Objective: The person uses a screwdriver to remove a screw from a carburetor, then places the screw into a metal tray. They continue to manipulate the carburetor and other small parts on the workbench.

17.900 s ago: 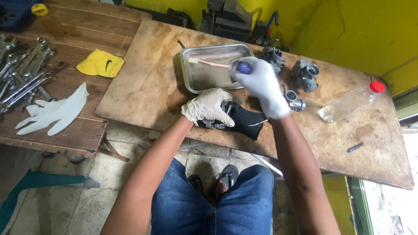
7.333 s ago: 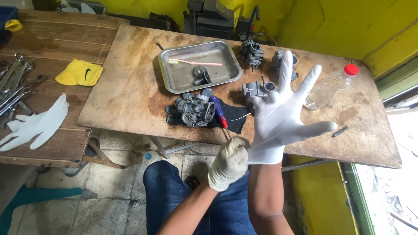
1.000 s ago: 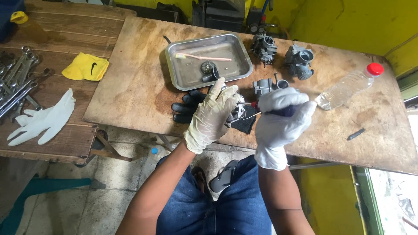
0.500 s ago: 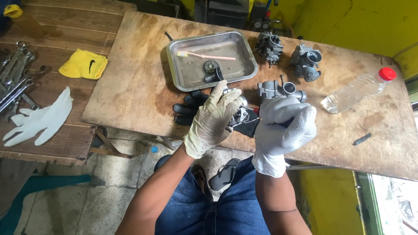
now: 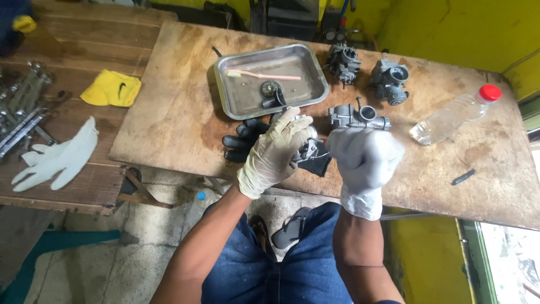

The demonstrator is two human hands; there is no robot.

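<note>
My left hand (image 5: pixel 277 153), in a cream glove, grips a grey metal carburetor (image 5: pixel 308 150) above a black glove (image 5: pixel 241 142) lying at the wooden board's near edge. My right hand (image 5: pixel 364 157), in a white glove, is closed at the carburetor's right side; what it pinches is hidden. Another carburetor (image 5: pixel 358 117) lies just beyond my hands. A steel tray (image 5: pixel 244 98) behind them holds a pink toothbrush (image 5: pixel 264 75) and small dark parts (image 5: pixel 272 94).
Two more carburetors (image 5: pixel 343 61) (image 5: pixel 389 80) sit at the back of the board. A clear bottle with a red cap (image 5: pixel 453 115) lies at right, a small dark bit (image 5: pixel 463 177) near it. On the left bench lie a yellow cloth (image 5: pixel 111 90), a white glove (image 5: pixel 56 157) and wrenches (image 5: pixel 22 118).
Both hands came together at the carburetor over the black glove. One second ago my right hand was closing in; now it is fisted against the part's right side.
</note>
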